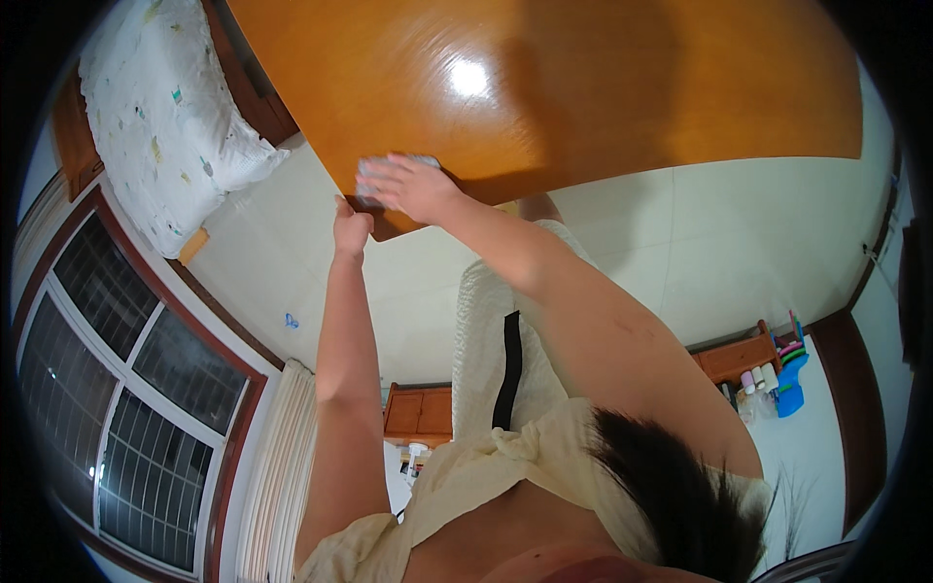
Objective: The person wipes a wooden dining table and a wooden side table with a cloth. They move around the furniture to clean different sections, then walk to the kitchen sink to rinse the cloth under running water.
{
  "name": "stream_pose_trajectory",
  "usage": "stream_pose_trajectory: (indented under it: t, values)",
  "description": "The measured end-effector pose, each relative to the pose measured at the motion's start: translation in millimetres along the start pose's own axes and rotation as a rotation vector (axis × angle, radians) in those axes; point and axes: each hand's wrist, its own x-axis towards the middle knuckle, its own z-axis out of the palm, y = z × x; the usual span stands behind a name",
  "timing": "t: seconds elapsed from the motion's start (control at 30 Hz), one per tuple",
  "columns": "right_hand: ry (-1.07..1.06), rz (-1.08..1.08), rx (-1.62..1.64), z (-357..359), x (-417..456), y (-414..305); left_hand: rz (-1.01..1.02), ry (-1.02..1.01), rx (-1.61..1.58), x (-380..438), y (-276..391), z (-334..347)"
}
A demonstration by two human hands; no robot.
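A large glossy brown wooden tabletop (598, 95) spreads out before me, with a bright lamp reflection and streaky marks on its surface. At its near left corner, my right hand (415, 189) lies flat, fingers spread, on a grey cloth (368, 191) pressed against the wood. Part of the cloth is covered by the palm and fingers. My left hand (352, 229) grips the edge of the same corner, just left of the cloth; the fingers beneath the edge are hidden.
Left of the tabletop is a bed with a white patterned cover (164, 124). Below it are a barred window (138, 372) and a pale curtain (280, 466). A small blue object (291, 321) lies on the tiled floor (248, 255). Wooden cabinets (419, 412) stand behind me.
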Motion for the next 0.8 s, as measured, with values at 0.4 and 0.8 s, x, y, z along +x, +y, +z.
stream_pose_trajectory:
  t: [0.4,0.8]
  values:
    - [0.276,0.938,-0.219,-42.0,-253.6,195.0,-0.045,0.148,0.099,-67.2,-58.6,37.9]
    - [0.415,0.777,0.085,-2.2,-180.0,82.6,-0.055,-0.093,0.006,-165.5,-46.4,155.8]
